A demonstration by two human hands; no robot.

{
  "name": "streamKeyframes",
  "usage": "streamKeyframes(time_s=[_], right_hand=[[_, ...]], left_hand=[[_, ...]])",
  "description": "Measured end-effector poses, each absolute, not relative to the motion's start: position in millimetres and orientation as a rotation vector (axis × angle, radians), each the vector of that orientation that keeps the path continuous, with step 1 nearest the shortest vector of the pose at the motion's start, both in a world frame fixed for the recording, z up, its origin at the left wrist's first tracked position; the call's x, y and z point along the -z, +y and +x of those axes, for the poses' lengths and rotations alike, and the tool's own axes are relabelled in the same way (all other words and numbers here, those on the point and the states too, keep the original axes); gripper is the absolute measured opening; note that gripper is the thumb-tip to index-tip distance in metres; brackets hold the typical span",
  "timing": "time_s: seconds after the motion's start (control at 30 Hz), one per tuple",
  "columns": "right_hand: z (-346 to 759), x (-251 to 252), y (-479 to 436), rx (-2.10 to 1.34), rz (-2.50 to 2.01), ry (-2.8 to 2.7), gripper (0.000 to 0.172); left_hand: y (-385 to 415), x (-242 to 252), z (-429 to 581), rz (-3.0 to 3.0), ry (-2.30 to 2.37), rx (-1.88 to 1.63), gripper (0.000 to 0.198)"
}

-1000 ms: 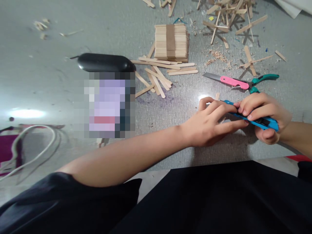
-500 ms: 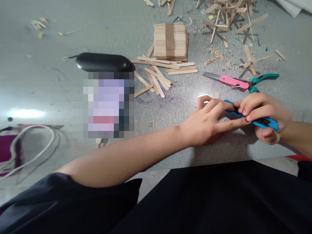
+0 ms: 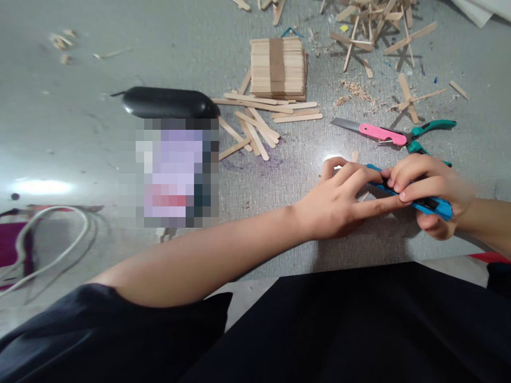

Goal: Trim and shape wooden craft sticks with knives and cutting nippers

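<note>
My right hand (image 3: 433, 183) is wrapped round a blue utility knife (image 3: 441, 206) with a black slider, which slants down to the right. My left hand (image 3: 339, 197) is beside the knife's front end, its fingers bent and pressed down and one stretched across to my right fingertips. Whatever is under the left fingers is hidden, though a small piece of wood (image 3: 355, 156) pokes out just beyond them. The knife's blade cannot be seen. Just above the right hand lie green-handled pliers (image 3: 435, 127) and a pink knife (image 3: 381, 134) with a grey blade.
A banded bundle of craft sticks (image 3: 259, 69) stands at the back, with loose sticks (image 3: 255, 130) before it. Stick assemblies (image 3: 375, 26) and wood shavings (image 3: 355, 93) lie at back right. On the left are a black case (image 3: 170, 102), a blurred-out object (image 3: 175, 165) and a white cable (image 3: 85, 223).
The blue knife's rear end has tipped slightly downward and left with my right hand, showing more of the pliers' lower handle. My left hand has stayed nearly still.
</note>
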State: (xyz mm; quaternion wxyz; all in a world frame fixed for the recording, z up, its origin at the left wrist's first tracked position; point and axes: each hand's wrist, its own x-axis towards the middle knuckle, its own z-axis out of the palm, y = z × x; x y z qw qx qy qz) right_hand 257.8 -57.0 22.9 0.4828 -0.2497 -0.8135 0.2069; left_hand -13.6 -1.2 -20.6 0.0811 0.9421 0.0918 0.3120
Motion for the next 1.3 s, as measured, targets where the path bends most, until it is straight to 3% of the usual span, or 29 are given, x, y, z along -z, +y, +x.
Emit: streamKeyframes(time_s=[0.17, 0.73, 1.3], right_hand=[[256.5, -22.5, -55.8, -0.496, -0.601, -1.993, 0.033], [258.8, -25.7, -55.9, -0.547, -0.593, -2.040, 0.036], [255.0, -25.6, -56.0, -0.532, -0.591, -2.003, 0.040]], left_hand=[[-2.4, 20.1, -14.7, 2.856, 0.299, -0.857, 0.065], [-3.7, 20.6, -14.3, 2.827, 0.290, -0.956, 0.050], [-3.5, 24.0, -15.0, 2.873, 0.313, -0.897, 0.057]])
